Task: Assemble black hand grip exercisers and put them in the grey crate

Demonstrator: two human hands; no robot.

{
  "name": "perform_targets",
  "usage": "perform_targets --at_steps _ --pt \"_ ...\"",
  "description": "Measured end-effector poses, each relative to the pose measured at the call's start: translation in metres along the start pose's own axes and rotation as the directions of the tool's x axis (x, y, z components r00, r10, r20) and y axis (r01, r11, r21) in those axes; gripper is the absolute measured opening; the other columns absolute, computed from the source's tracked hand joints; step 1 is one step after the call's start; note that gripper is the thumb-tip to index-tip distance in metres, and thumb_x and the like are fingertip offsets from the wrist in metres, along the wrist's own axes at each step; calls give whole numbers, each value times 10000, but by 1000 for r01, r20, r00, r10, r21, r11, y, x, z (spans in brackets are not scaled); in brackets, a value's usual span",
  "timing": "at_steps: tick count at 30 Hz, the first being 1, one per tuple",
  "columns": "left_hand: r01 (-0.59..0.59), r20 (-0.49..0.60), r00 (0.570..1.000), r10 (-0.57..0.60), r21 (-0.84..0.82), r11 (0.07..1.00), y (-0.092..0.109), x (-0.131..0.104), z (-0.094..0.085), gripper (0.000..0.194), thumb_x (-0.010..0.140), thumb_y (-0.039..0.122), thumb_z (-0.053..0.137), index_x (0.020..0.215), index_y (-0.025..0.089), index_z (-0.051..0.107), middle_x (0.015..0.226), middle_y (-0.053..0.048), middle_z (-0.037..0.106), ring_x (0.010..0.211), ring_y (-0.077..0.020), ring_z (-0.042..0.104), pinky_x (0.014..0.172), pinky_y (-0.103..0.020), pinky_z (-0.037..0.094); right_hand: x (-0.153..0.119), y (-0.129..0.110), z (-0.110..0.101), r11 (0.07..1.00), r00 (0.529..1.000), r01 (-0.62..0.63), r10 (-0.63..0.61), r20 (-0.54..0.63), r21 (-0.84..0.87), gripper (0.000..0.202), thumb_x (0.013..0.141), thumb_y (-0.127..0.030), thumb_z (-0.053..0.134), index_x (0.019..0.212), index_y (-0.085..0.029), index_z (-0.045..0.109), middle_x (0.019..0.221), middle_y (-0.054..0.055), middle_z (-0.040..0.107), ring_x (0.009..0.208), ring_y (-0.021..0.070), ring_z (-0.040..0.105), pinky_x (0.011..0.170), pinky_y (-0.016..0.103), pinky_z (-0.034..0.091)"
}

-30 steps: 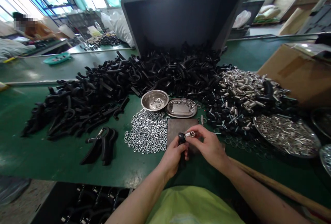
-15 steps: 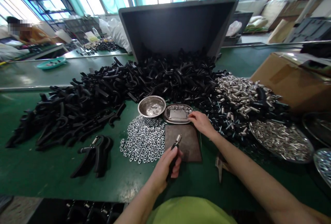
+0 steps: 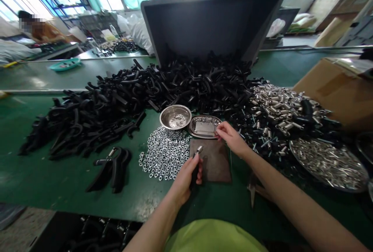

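Your left fingers (image 3: 199, 169) grip a black plastic handle (image 3: 194, 175); tilting might shed its silver coil spring (image 3: 199, 149). Your right fingers (image 3: 223, 126): hold unclear.

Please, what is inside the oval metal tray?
Small metal pieces lie along the far side of the oval metal tray; a pale rectangle shows in its middle. The right hand hides part of its right end; anything beneath cannot be seen.
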State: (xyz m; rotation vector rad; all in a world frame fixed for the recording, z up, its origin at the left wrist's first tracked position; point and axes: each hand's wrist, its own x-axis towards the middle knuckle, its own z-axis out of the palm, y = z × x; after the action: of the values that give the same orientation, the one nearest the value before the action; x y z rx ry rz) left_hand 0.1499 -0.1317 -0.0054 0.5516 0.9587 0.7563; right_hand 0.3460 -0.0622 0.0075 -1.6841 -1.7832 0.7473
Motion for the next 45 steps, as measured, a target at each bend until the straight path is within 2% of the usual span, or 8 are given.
perform_targets --at_steps 11,21,26,29,32,34,41,45 --pt "-17 34 999 12 149 989 -13 -5 23 502 737 667 524 733 167 476 625 31 427 515 -68 371 412 -158 260 -76 -49 23 996 998 -2 -5 68 90 101 890 -246 408 900 -221 505 670 -4 627 635 165 625 603 259 417" --pt "-190 80 982 172 411 892 -8 -16 31 483 735 667 514 797 189 507 598 37 433 504 -101 401 419 -210 314 -102 -42 36 975 943 221 -218 -249 -18 205 898 -203 370 899 -228 573 775 58 667 713 179 637 678 285 478" --pt "-115 42 993 107 449 886 -14 -10 25 483 736 656 529 845 186 508 554 62 389 461 -82 350 386 -189 229 -92 -34 31 984 991 130 -127 -39 119 194 908 -223 388 910 -207 581 740 20 655 676 157 627 627 258 461" --pt "-15 81 997 -17 376 927 -14 -6 21 475 738 636 551 845 175 511 582 64 380 452 -55 304 384 -167 166 -64 -18 4 985 975 118 -139 170 129 258 946 -268 345 944 -205 595 638 -24 616 598 131 589 586 234 449" --pt "81 105 988 -109 244 966 -13 -4 19 469 751 617 556 841 158 525 611 59 379 453 -37 271 385 -154 132 -20 9 -39 941 989 73 -112 -98 -332 213 920 -238 418 987 -196 615 956 52 649 890 181 582 770 283 447" --pt "90 65 993 -101 152 984 -12 -2 17 475 735 604 592 856 148 535 630 53 395 464 -33 285 384 -143 146 7 29 -66 737 979 -77 -70 -190 -671 253 889 -174 441 1089 -185 595 1115 104 596 1026 231 515 818 316 430" --pt "170 -14 984 -177 -220 961 -1 11 10 567 767 694 453 821 136 545 656 19 470 449 -44 350 362 -137 227 21 47 -93 660 983 -101 -50 -178 -745 336 810 -25 411 1053 -136 615 1020 154 577 979 261 517 766 341 445" --pt "181 -23 977 -210 -425 887 8 18 7 366 835 476 491 693 139 494 581 27 436 427 -49 357 380 -146 259 -14 12 -72 860 949 61 -207 -236 -507 241 839 -138 467 1021 -140 625 1019 127 587 961 244 555 850 366 448"
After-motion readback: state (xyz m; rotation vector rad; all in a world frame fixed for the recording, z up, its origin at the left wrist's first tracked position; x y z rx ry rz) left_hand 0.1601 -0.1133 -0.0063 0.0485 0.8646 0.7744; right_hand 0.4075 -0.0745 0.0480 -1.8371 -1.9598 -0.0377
